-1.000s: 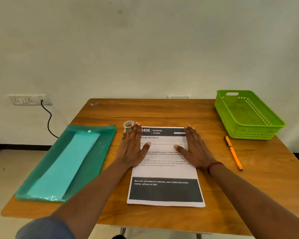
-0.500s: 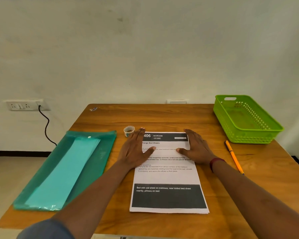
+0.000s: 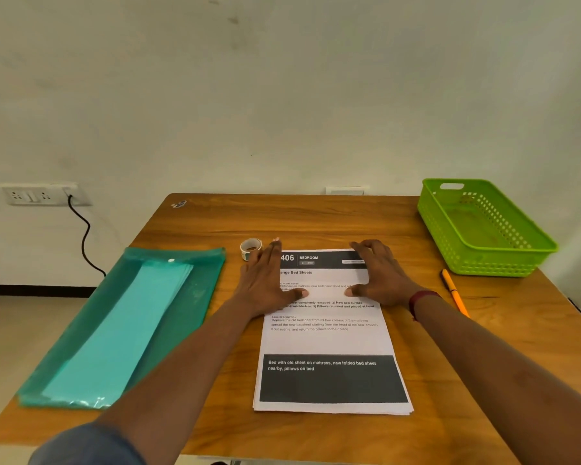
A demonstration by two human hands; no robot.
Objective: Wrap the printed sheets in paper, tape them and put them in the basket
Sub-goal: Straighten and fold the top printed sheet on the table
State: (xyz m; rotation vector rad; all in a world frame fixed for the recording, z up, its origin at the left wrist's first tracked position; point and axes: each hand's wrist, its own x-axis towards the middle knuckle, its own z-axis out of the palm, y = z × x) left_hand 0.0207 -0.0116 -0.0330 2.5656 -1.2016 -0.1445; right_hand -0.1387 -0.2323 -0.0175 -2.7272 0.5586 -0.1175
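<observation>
Left grip is lying flat, fingers straight; right grip is arching loosely, nothing clasped. Both are pressing the printed sheets mid-surface. Tape roll sitting at 11 o'clock, basket at 2, teal folder at 9.

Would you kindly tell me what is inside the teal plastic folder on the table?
Through the translucent teal plastic folder a long strip of light turquoise paper shows, lying lengthwise. Whether anything lies beneath the paper is hidden.
</observation>
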